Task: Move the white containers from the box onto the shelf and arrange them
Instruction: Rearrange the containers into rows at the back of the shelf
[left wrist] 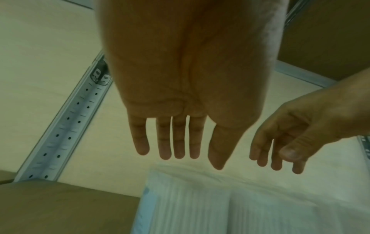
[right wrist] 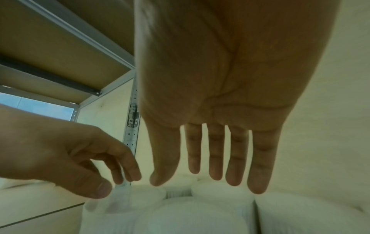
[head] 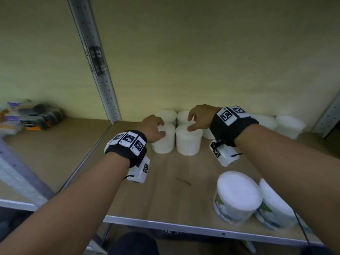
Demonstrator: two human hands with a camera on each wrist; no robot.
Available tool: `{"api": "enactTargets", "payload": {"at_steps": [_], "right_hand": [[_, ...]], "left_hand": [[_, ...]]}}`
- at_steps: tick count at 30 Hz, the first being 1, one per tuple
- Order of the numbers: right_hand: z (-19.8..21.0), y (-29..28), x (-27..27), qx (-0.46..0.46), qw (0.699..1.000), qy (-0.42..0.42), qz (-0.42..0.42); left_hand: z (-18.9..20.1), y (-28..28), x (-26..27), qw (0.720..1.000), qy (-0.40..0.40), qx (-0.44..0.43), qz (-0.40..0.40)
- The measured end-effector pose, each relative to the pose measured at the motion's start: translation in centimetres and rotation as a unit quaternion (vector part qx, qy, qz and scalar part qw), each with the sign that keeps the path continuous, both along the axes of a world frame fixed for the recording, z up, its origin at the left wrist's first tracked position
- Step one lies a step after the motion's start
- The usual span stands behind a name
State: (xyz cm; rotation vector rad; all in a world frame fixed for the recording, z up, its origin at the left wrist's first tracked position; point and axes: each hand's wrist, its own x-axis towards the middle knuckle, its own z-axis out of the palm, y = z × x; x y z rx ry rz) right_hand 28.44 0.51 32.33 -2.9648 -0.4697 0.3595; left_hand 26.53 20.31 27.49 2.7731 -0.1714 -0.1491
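Several ribbed white containers stand at the back of the wooden shelf [head: 165, 181]. Two stand in front of the row: the left front container [head: 163, 142] [left wrist: 180, 205] and the right front container [head: 187, 142] [right wrist: 190, 218]. My left hand [head: 161, 128] [left wrist: 192, 158] hovers just over the left one, fingers straight, holding nothing. Over the right one my right hand [head: 191, 122] [right wrist: 194, 174] is spread, also holding nothing. Two larger labelled white tubs [head: 237, 196] sit tilted at the front right. The box is out of view.
A perforated metal upright [head: 99, 70] divides this bay from the left bay, where dark packaged goods [head: 31, 116] lie. Another upright [head: 329, 115] stands at the far right. More white containers [head: 288, 126] line the back wall. The metal shelf edge [head: 184, 227] runs along the front.
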Motion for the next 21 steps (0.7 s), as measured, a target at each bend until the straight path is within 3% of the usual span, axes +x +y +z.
{"api": "enactTargets", "payload": {"at_steps": [8,21], "right_hand": [[-2.0,1.5,2.3,-0.042,0.997,0.058,0.013],[-2.7,1.5,2.1,-0.063,0.997,0.022,0.04]], "left_hand": [[-0.8,-0.2,2.7,0.998,0.032,0.046,-0.025],[-1.2,-0.8,2.7,0.998,0.006,0.05,-0.028]]}}
